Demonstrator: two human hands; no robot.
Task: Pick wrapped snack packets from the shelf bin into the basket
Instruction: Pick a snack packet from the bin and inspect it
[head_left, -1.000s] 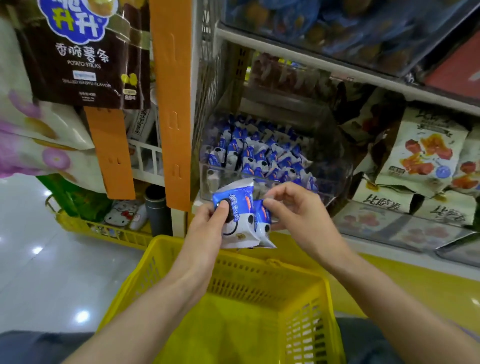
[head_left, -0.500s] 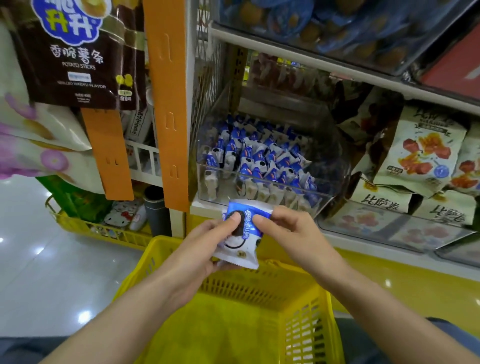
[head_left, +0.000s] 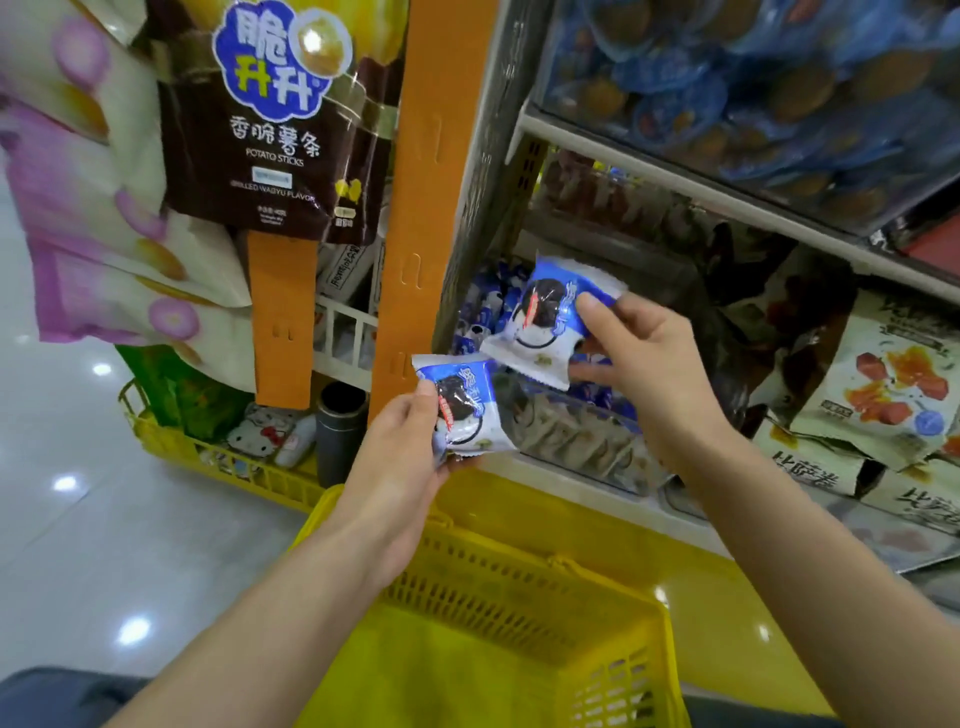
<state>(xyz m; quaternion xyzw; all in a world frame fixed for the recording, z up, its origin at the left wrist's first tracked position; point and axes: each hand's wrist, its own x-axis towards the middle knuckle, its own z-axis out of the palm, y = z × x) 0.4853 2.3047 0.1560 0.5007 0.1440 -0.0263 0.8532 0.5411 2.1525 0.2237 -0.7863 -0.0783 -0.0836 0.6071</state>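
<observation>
My left hand grips one blue-and-white snack packet in front of the shelf's lower left corner. My right hand holds a second blue-and-white snack packet higher up, in front of the clear shelf bin, which holds several more of the same packets. The two packets are apart. A yellow basket sits below both hands; the part of its inside that shows has nothing in it.
An orange display strip hangs left of the bin with a brown potato stick bag. Fruit snack bags fill the shelf to the right. A second yellow basket with goods stands on the shiny floor at left.
The two packets were held together between both hands above the basket. Now they are separated, one in each hand, and the right hand has risen toward the bin. The view has tilted closer to the shelf.
</observation>
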